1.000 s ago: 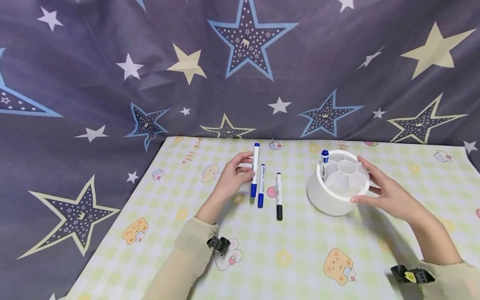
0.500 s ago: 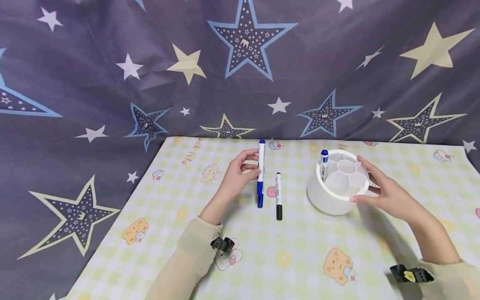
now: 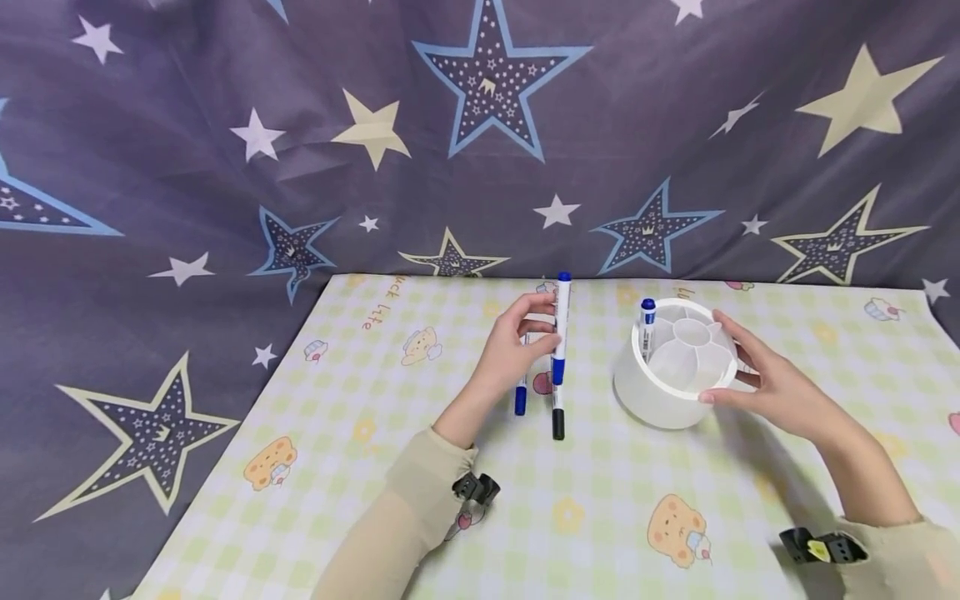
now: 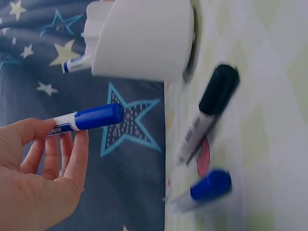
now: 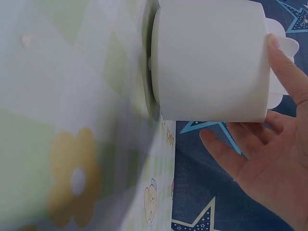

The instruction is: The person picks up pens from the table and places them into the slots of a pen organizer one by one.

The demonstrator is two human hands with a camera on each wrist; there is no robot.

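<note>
My left hand [image 3: 513,350] pinches a white marker with a blue cap [image 3: 562,325] between thumb and fingers, raised above the table. In the left wrist view the blue cap [image 4: 98,117] juts past the fingertips. Beneath that hand lie a second blue-capped marker [image 3: 521,400], partly hidden, and a black-capped marker [image 3: 558,423]. A round white pen holder [image 3: 660,406] with petal-shaped compartments stands to the right. One blue-ended marker [image 3: 648,329] stands in its left compartment. My right hand [image 3: 780,392] holds the holder's right side, thumb at the rim [image 5: 273,43].
A pale green checked cloth [image 3: 570,475] with cartoon bears and flowers covers the table. Behind the table's back edge hangs a dark curtain [image 3: 420,208] printed with stars. Black straps [image 3: 476,487] sit on both sleeves.
My left hand has carried its marker rightward and a little upward, from left of the loose markers to above the black-capped one. The right hand and pen holder have stayed in place.
</note>
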